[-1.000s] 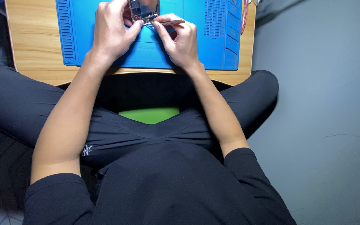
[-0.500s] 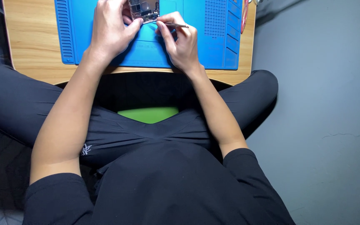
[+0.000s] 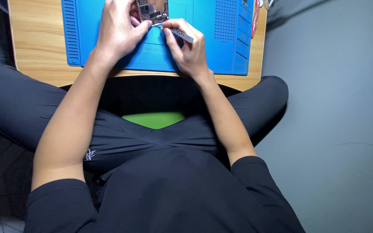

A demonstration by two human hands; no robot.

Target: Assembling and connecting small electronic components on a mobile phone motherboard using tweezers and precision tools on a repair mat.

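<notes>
An opened phone with its circuit board showing [image 3: 153,11] lies on a blue work mat [image 3: 221,47] at the top edge of the view. My left hand [image 3: 117,32] grips the phone along its left side and lower end. My right hand [image 3: 186,47] pinches a thin grey metal tool, probably tweezers [image 3: 181,35], whose tip touches the phone's lower right corner. The upper part of the phone is cut off by the frame edge.
The mat lies on a small wooden table [image 3: 35,43] over my crossed legs in black trousers. A green cushion [image 3: 154,119] shows between my legs. A red-rimmed object [image 3: 255,17] sits at the mat's right edge. Grey floor [image 3: 337,108] spreads to the right.
Both hands and the phone stay in nearly the same place. The tool in my right hand has tilted slightly, its tip staying at the phone's lower end.
</notes>
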